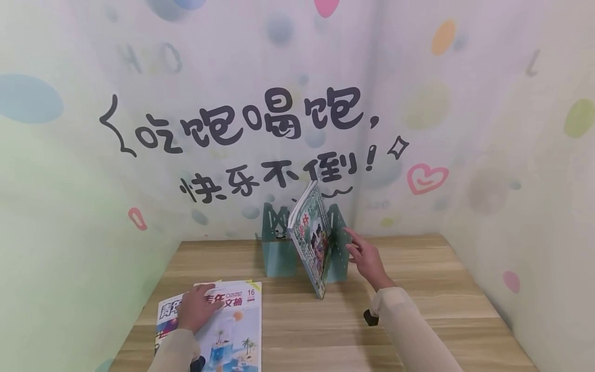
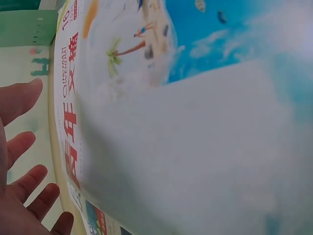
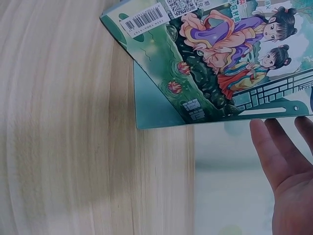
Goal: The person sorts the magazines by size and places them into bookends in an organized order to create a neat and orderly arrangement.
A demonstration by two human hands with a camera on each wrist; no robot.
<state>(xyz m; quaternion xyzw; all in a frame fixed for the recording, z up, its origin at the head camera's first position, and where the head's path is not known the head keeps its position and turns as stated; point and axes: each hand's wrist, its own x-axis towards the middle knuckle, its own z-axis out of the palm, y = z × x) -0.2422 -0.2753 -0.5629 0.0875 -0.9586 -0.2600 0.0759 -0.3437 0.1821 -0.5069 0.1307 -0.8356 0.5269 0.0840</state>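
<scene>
My left hand (image 1: 196, 309) hovers over the top part of a magazine (image 1: 234, 323) lying at the front left, its fingers spread in the left wrist view. That cover has red lettering, a "16" and a beach picture; another magazine (image 1: 166, 310) peeks out on its left. A green magazine (image 1: 312, 243) leans upright in a teal book stand (image 1: 280, 259), jutting toward me. My right hand (image 1: 369, 263) is at the stand's right side panel (image 1: 343, 248), fingers extended against its edge. In the right wrist view, the magazine's illustrated cover (image 3: 230, 54) faces the camera.
The book stand sits at the back of a wooden table (image 1: 316, 330), close to the patterned wall curtain (image 1: 279, 62). Curtain sides enclose the table left and right. A black wrist strap (image 1: 371, 317) shows at the right sleeve.
</scene>
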